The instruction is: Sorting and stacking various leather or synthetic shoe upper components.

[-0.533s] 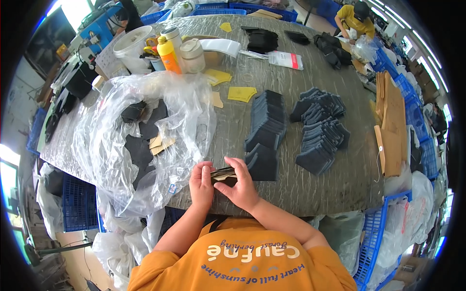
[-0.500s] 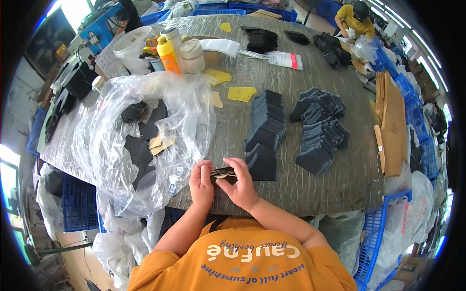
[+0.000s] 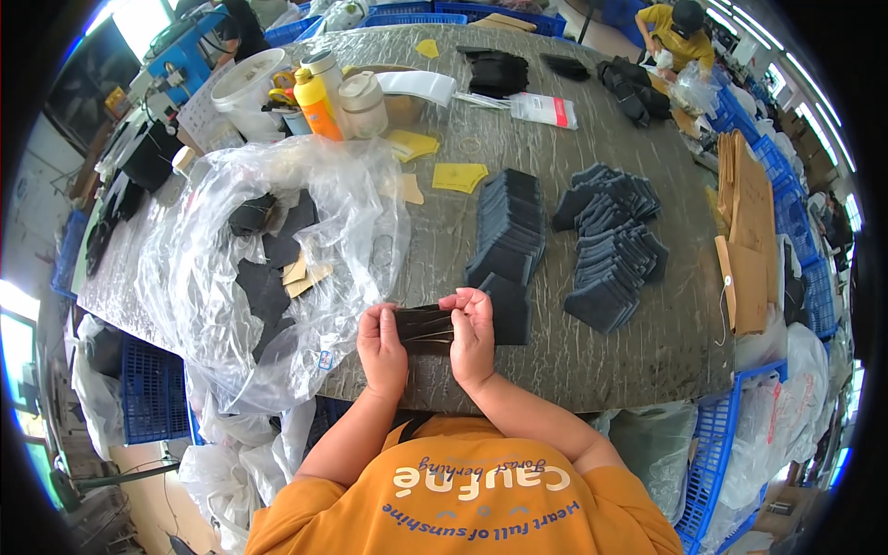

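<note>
Between my two hands is a small stack of thin dark pieces with pale edges, held edge-on over the near side of the table. My left hand is closed on its left end, thumb toward me. At the other end, my right hand pinches the stack between thumb and fingers. Just beyond my right hand lies an overlapping row of dark blue-grey flat pieces. A second fanned group of such pieces is farther right. Crumpled clear plastic sheeting reaches close to my left hand, with dark scraps and tan card bits on it.
At the back left stand a white bucket, an orange-yellow bottle and a clear jar. Yellow cards and black bundles lie farther back. Brown cardboard lines the right edge; a co-worker in yellow is beyond.
My right hand has shifted slightly right and turned more upright, its fingers now at the stack's right end. The stack shows wider between my hands. My left hand has barely moved.
</note>
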Tool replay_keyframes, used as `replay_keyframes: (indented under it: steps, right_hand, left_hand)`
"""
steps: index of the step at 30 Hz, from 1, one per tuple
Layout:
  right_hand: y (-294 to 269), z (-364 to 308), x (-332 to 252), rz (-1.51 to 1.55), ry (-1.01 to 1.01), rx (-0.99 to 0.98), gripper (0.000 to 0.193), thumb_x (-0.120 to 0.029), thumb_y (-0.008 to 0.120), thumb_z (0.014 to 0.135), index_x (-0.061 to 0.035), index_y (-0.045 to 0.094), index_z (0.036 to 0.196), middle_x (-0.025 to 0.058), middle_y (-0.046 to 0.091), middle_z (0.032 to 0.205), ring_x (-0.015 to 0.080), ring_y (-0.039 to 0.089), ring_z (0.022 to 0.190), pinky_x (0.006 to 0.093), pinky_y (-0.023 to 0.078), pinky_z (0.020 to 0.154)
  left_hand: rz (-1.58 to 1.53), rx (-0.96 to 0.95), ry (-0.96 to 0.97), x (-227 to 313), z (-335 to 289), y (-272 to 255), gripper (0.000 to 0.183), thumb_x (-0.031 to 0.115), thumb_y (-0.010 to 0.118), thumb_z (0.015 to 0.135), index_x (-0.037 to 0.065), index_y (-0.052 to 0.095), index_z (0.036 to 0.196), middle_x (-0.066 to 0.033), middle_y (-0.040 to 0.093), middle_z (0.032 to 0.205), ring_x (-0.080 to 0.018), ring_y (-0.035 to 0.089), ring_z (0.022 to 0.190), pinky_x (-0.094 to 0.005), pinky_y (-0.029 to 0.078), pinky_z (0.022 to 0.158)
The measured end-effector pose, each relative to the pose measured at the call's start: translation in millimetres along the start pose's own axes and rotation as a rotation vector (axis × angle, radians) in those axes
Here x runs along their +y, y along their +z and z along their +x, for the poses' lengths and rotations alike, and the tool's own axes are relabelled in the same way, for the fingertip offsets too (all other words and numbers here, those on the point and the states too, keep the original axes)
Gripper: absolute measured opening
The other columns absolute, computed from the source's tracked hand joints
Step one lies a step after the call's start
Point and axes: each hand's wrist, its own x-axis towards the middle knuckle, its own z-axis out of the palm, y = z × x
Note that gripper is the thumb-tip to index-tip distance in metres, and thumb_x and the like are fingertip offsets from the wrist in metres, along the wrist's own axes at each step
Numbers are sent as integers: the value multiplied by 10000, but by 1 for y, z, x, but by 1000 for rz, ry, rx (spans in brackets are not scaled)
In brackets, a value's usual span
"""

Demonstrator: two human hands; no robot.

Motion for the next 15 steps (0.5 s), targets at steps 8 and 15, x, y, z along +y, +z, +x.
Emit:
replay_keyframes:
  steps: [8,15]
  right_hand:
    - [-4,0,10,-418,-207,-151,229,-79,401,975,-12,518,1160,100,569,1096,152,533,1056,276,393,946]
    - [-3,-3,-21,-768,-390,-549,521,-209,671,809,-28,477,1257,192,454,1232,342,478,1140,396,388,969]
  left_hand:
    - [168,24,58,-7,4,-5,206,153,460,962,16,594,886,-20,570,821,-101,519,796,-243,417,752]
    - [385,80,129,-12,11,-2,274,200,431,973,14,598,861,-37,582,798,-115,523,754,-263,431,702]
